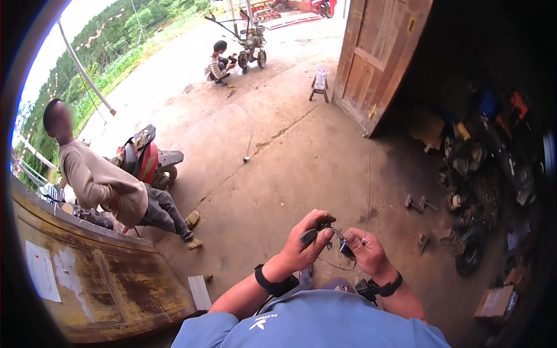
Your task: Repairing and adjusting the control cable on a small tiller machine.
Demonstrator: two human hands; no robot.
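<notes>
In front of my body, my left hand [306, 242] is closed on a small black lever-like part [309, 236], with the thumb pressed along it. A short dark cable [337, 233] bends from this part toward my right hand [368, 253]. My right hand pinches a small dark piece [347, 249] with a shiny face; its exact kind I cannot make out. A thin wire [369, 191] sticks up past my right fingers, and another thin loop hangs below, between the hands.
A person [98, 174] stands at left beside a red motorbike [148, 159]. Another person [219, 64] squats by a two-wheeled tiller [252, 43]. A wooden door [377, 58] stands ajar. Dark metal parts [470, 156] and a tire [471, 250] lie at right. A yellow-brown wooden panel [104, 272] rises at left.
</notes>
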